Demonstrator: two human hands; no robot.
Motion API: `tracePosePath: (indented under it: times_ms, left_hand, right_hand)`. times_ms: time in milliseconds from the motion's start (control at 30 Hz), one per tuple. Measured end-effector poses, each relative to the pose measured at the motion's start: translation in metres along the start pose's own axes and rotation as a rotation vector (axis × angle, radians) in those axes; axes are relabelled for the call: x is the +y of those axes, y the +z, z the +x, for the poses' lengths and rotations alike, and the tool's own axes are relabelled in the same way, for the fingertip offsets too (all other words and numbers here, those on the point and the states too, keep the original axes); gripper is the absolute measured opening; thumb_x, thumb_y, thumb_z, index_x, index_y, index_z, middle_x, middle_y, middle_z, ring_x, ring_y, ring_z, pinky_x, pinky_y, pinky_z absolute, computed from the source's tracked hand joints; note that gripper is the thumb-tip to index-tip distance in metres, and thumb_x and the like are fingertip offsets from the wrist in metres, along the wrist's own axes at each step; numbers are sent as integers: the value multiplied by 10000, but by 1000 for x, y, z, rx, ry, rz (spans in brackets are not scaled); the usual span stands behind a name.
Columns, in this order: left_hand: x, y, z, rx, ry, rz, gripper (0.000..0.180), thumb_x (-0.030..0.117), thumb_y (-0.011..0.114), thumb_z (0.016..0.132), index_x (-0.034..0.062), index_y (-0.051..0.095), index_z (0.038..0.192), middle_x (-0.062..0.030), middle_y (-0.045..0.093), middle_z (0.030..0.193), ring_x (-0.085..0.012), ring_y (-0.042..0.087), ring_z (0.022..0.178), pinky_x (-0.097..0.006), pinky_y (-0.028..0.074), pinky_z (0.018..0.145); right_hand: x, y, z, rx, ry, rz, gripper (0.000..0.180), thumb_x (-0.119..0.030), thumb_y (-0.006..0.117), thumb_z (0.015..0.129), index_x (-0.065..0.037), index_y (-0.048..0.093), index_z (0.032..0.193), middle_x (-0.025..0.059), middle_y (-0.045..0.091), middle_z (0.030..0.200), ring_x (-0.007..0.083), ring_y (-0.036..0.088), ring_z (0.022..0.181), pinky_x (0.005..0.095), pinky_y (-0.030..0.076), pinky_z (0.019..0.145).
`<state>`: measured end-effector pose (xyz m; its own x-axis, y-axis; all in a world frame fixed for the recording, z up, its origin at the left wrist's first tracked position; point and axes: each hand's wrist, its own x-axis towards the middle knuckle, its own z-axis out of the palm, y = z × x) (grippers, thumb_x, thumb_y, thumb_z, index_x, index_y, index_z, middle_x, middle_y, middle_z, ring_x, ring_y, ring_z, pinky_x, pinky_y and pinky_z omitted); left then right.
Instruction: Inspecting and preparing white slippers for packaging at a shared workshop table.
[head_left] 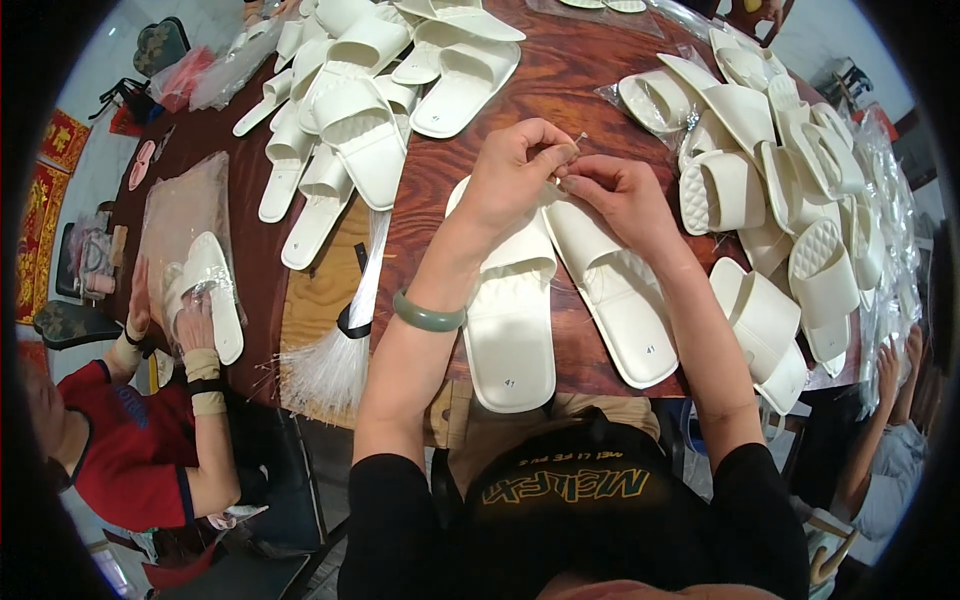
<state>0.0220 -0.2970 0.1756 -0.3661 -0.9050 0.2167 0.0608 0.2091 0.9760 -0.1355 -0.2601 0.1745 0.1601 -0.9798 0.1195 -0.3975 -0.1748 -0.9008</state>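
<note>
My left hand (510, 175), with a green bangle (428, 312) on its wrist, is closed in a pinch above a pair of white slippers. A small pale tip of a thin plastic strand (583, 136) sticks out past its fingers. My right hand (622, 195) pinches close against the left, apparently on the same strand; the rest is hidden by the fingers. Under my hands the left slipper (508, 340) and the right slipper (632, 320) lie side by side, toes away from me. A bundle of clear strands (335, 360), bound with black ties, lies left of my forearm.
White slippers (365, 150) are piled at the far left, and another heap (790, 170) fills the right side, partly in clear plastic. At the left a co-worker's hand (195, 322) rests on a slipper (213, 275). Another person's hands (895, 365) are at the right edge.
</note>
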Motion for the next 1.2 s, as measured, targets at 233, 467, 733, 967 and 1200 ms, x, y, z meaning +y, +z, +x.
tracePosePath:
  times_ms: [233,467,733,967,1200]
  left_hand:
    - [26,-12,-19,199,-15,-311,115,84,541,884,-19,567,928,-9,571,691,-39,483,617,-177,388,552]
    - [24,-15,-19,277,-3,-392,149,114,550,892,-24,577,941,0,571,698,-36,500,596,-175,429,557]
    - [14,-18,-15,331,95,-305,147,92,603,851,-31,640,922,-33,626,751,-50,558,613,-193,466,563]
    - [8,-18,-12,400,99,55,209,146,615,842,-35,656,941,4,635,749,-29,545,690,-206,459,630]
    - [1,-19,-12,406,202,-77,178,103,579,862,-45,648,934,-10,626,742,-41,550,669,-189,447,567]
  right_hand:
    - [-27,-4,14,9,79,465,171,-147,570,885,-9,637,961,31,651,842,90,613,727,191,423,575]
    - [-27,25,21,-42,74,491,201,-107,540,895,38,618,1011,44,632,851,99,597,739,204,456,626]
    - [-12,29,25,-31,46,626,138,-70,540,887,14,582,988,47,621,849,97,593,765,224,472,662]
    - [-10,36,24,53,24,514,136,-70,565,872,13,604,972,27,624,857,79,571,745,205,461,687]
    - [-1,33,25,75,-8,504,157,-96,565,885,-12,604,1011,-4,603,897,64,563,708,192,450,634]
